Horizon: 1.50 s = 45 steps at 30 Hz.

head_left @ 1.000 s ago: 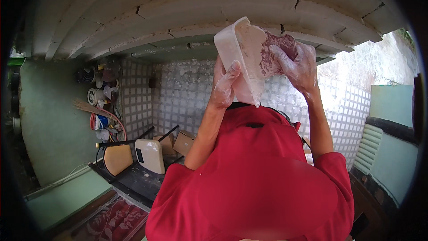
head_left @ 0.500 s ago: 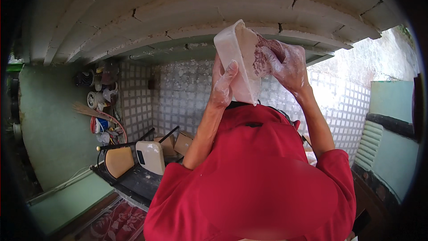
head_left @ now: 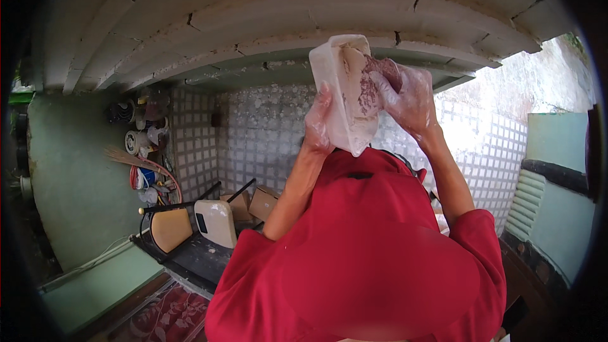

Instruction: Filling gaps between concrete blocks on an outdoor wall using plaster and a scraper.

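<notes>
Tub point(head_left: 324, 66), white and deep, tilts in the left hand point(head_left: 318, 120), whose thumb lies against the outer wall; the other fingers are hidden, so their spread cannot be told. The right hand's point(head_left: 410, 98) fingers pinch a reddish scraper point(head_left: 387, 71) at the tub's right edge, its blade across the open side. Pale paste point(head_left: 356, 66) coats the blade and smears both hands.

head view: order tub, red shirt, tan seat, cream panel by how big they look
Largest to smallest:
red shirt
tub
tan seat and cream panel, too alike to rank
</notes>
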Each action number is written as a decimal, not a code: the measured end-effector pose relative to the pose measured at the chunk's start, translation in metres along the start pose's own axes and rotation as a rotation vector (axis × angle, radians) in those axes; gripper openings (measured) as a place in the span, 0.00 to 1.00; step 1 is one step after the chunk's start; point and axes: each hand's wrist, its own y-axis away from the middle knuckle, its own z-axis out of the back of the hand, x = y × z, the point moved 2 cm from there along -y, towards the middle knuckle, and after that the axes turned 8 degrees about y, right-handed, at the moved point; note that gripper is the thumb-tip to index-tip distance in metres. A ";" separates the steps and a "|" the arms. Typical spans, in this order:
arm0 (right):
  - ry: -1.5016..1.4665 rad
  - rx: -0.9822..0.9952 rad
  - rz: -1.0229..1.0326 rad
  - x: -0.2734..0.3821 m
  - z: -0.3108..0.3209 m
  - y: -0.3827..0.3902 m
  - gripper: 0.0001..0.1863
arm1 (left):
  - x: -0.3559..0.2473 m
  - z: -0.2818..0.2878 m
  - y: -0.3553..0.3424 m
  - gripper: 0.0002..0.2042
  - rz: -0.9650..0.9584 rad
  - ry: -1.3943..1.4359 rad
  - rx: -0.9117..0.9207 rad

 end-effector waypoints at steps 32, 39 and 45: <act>-0.266 0.155 -0.268 -0.009 0.002 0.013 0.19 | 0.008 -0.003 -0.002 0.34 0.113 0.380 0.220; -0.620 0.273 -0.422 -0.006 0.003 0.020 0.19 | 0.007 0.015 -0.003 0.32 0.081 0.438 0.189; 0.093 0.007 0.134 -0.001 -0.004 0.034 0.14 | 0.005 0.017 -0.010 0.31 0.057 0.355 0.195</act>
